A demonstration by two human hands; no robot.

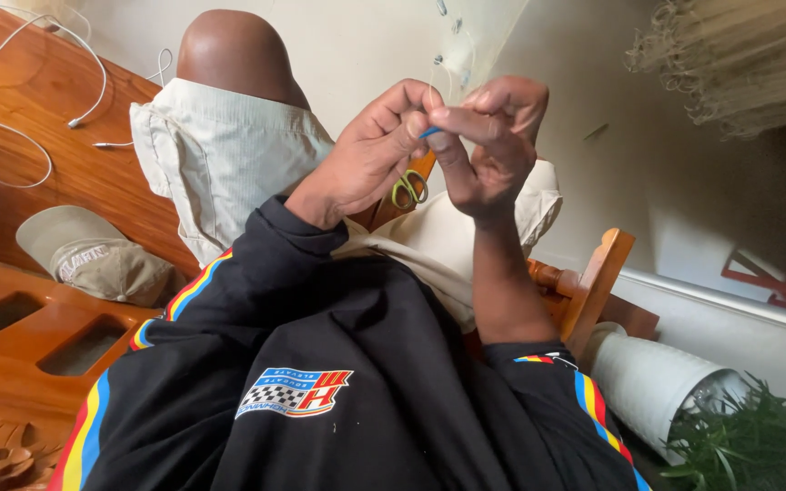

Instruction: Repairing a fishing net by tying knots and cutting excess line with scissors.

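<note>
Nearest is the black jacket [357,382] with striped sleeves, filling the lower frame. Above it the two hands meet over the lap. The left hand [370,155] and the right hand [493,145] press fingertips together around a small blue piece [429,133], pinched between the left thumb and forefinger and the right fingertips; a thin pale thread [433,77] rises from that pinch toward the far wall. Both hands are closed on it, fingers curled. Just below the pinch, between the palms, lie scissors [409,189] with green-yellow handles, resting on the lap against a wooden chair arm; whether either hand touches them I cannot tell. At near left a wooden tray [20,350] has two hollow compartments, both bare. Beyond it lies a tan cap [93,255], and farther left a white cable [38,100] on the wooden table. At near right stands a white pot [648,382] holding a green plant [757,436].
</note>
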